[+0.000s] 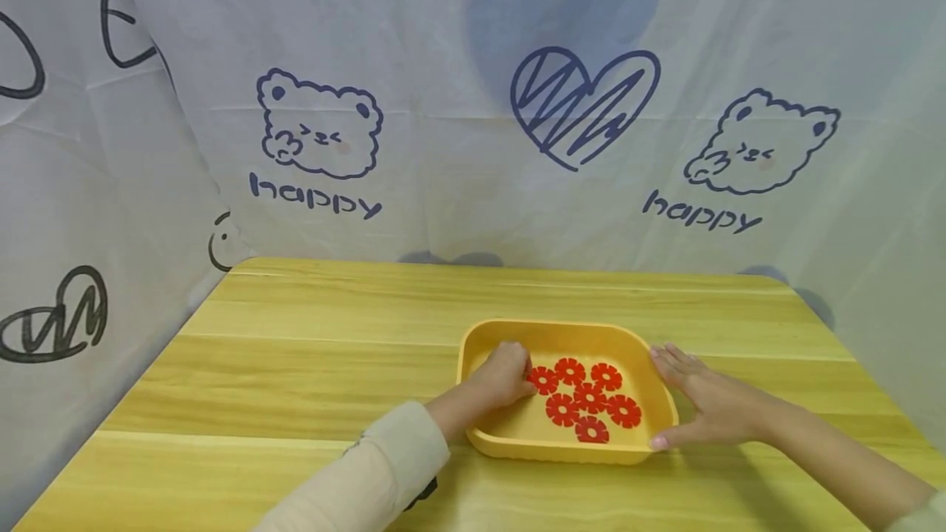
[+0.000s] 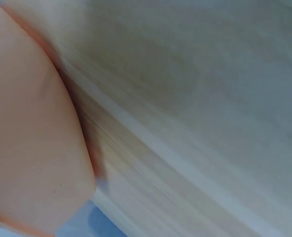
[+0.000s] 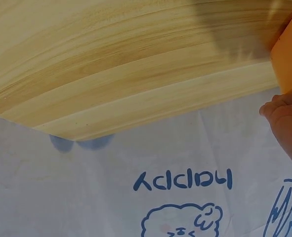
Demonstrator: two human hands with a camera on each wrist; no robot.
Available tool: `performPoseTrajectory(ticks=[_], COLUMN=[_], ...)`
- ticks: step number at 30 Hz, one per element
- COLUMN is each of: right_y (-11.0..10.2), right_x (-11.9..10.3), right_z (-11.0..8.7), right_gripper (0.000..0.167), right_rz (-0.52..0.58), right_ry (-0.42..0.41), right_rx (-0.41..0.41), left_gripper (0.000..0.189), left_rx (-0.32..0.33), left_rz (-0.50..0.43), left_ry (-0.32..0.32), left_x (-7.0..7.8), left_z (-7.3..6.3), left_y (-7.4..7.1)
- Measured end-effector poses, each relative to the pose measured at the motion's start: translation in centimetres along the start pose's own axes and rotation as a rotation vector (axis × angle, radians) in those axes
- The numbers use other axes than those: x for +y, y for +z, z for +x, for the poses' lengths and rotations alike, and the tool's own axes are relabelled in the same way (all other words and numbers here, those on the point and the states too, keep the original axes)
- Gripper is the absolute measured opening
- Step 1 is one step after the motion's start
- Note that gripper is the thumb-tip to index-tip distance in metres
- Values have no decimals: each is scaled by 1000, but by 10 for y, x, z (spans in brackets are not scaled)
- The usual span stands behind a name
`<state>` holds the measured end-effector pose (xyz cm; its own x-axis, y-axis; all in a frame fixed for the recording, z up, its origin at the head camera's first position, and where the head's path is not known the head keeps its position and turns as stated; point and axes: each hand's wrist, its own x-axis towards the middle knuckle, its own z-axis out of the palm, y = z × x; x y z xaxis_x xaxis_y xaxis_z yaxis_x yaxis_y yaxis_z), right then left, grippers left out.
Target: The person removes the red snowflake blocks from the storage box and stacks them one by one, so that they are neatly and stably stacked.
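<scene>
A yellow plastic tray (image 1: 510, 448) with rounded corners sits on the wooden table, and several red notched flower-shaped discs (image 1: 590, 397) lie close together on its floor. My left hand (image 1: 504, 374) reaches inside over the left wall, fingers curled, its fingertips at the leftmost red disc (image 1: 545, 381) and covering part of it. At the tray's right end, my right hand (image 1: 713, 405) rests with fingers stretched along the outer wall and thumb at the front corner. The left wrist view shows only the tray's outer wall (image 2: 34, 118); the right wrist view catches the right hand (image 3: 289, 118) against the tray.
The wooden table (image 1: 296, 384) extends left and right of the tray. White cloth (image 1: 443, 154) printed with bears, hearts and "happy" hangs behind the table's back edge and at the sides.
</scene>
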<state>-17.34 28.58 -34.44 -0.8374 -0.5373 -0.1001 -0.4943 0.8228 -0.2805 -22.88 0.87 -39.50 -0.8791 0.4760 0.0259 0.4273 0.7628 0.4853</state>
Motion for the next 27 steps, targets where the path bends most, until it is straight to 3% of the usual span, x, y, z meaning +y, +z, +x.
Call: performPoseTrajectory(ticks=[14,27], right_y=[2,2], right_x=[2,2], right_z=[0,0], right_gripper=[108,107], right_rz=[-1,4], right_ry=[-16,-24], right_rx=[24,30], left_gripper=[17,14], left_rx=[43,20], left_rz=[43,11], left_ry=[3,8], left_x=[-1,-1], left_z=[0,0], left_y=[2,-2])
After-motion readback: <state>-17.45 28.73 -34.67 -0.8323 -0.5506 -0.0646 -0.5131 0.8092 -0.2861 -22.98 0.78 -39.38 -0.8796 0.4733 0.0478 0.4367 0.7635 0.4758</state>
